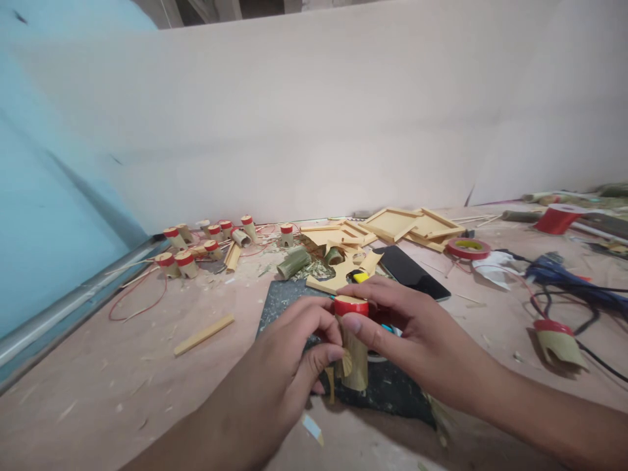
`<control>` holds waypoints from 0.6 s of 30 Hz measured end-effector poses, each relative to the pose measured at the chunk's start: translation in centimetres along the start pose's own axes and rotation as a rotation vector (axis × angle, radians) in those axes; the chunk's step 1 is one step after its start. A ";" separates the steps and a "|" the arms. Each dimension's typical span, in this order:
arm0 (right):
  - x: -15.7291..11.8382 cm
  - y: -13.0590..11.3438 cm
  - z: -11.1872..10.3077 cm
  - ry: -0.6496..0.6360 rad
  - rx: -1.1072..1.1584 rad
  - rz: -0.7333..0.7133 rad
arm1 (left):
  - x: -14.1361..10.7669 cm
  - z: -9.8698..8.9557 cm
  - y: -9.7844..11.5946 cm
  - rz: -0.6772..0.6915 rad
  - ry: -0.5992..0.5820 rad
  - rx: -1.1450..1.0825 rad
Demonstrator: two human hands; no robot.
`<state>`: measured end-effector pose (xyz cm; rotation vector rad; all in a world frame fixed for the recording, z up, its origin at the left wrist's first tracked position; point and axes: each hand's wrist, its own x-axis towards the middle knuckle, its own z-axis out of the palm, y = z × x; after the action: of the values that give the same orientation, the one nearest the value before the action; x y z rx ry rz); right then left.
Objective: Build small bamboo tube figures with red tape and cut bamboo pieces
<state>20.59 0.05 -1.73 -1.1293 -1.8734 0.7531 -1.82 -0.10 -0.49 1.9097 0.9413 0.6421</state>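
Observation:
A pale bamboo tube point(356, 366) with a red band point(351, 306) round its upper end stands upright over a dark speckled mat point(284, 307). My right hand point(407, 320) grips the tube near the red band, thumb in front and fingers behind. On the tube's left side, my left hand point(304, 347) is closed, its thumb and index finger pinching a small fan-shaped wooden piece point(347, 362) against the tube. A narrow wooden strip point(331, 384) shows just below these fingers. Something yellow point(361, 277) shows behind my right hand.
A black phone point(412, 269) lies beyond my right hand, near wooden frames point(392, 224). Several red-banded bamboo tubes point(186, 263) stand at the back left. At right are a red tape roll point(468, 248), a red spool point(558, 219), another bamboo piece point(559, 347) and cables point(564, 275).

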 end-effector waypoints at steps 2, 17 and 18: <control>-0.1 0.1 0.0 0.005 0.016 0.002 | 0.0 0.1 0.0 -0.013 0.003 -0.002; 0.4 -0.2 0.1 -0.031 0.196 0.088 | -0.1 0.7 0.0 -0.157 0.080 -0.208; 0.4 -0.3 0.1 -0.042 0.233 0.090 | -0.1 0.8 0.1 -0.188 0.090 -0.286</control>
<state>20.27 0.28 -1.46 -1.0604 -1.7257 1.0254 -1.24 -0.59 -0.81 1.5315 1.0136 0.7134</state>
